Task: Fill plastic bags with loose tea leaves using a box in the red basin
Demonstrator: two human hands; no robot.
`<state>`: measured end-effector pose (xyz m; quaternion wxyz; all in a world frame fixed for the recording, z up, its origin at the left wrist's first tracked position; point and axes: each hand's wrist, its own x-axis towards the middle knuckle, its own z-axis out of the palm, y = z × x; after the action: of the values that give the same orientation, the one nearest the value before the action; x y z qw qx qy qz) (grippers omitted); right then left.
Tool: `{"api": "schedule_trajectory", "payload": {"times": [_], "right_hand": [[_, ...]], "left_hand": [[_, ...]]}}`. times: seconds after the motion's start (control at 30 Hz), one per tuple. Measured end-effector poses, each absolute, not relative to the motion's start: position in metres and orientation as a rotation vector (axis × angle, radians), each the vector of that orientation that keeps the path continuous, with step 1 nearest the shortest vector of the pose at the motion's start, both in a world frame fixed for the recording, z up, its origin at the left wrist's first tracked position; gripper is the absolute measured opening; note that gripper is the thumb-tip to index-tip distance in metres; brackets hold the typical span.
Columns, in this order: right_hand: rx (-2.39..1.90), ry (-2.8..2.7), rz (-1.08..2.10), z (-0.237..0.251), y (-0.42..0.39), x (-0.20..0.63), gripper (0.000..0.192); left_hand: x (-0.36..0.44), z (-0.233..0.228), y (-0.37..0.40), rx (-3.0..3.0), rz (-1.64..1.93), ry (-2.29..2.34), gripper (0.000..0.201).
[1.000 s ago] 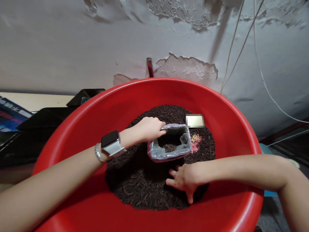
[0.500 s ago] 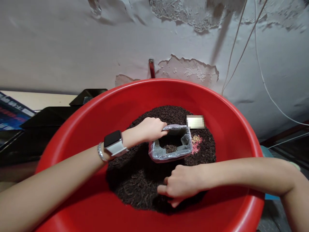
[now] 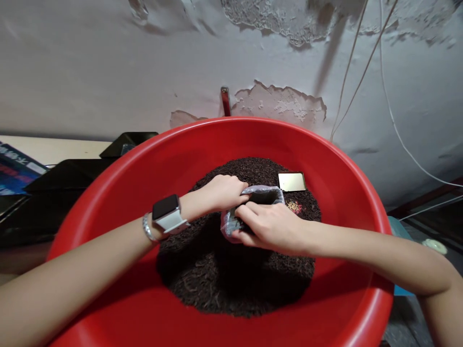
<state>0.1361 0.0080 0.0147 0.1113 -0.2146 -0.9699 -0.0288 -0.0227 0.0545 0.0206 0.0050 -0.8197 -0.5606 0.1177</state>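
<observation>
A wide red tub holds a heap of dark, loose tea leaves. On the heap stands a small rectangular box lined with a clear plastic bag, its mouth upward. My left hand, wearing a watch and a bracelet at the wrist, grips the box's left rim with closed fingers. Over the front of the box's mouth is my right hand, its fingers curled together around dark leaves that show only slightly at the fingertips. The right hand hides most of the opening and the inside.
A shiny rectangular plate or lid lies on the heap, beside a small red-and-gold patch. Black boxes and a printed blue package stand left of the tub. Cords hang by the peeling wall.
My right hand has risen from the leaves at the front of the heap to the mouth of the lined box. My left hand keeps its hold on the rim.
</observation>
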Motion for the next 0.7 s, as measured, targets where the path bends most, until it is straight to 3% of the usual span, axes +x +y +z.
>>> {"api": "schedule_trajectory", "payload": {"times": [0.27,0.47,0.7], "right_hand": [[-0.364,-2.828,-0.279,0.002,0.005,0.136,0.021],[-0.017,-3.014,-0.291,-0.013,-0.02,0.139,0.026],[0.038,-3.001,-0.421,-0.019,-0.02,0.141,0.027]], "left_hand": [[-0.024,0.02,0.055,-2.572,0.377,-1.741,0.037],[-0.023,0.023,0.052,-2.575,0.357,-1.708,0.037],[-0.025,0.022,0.051,-2.582,0.339,-1.701,0.036]]}}
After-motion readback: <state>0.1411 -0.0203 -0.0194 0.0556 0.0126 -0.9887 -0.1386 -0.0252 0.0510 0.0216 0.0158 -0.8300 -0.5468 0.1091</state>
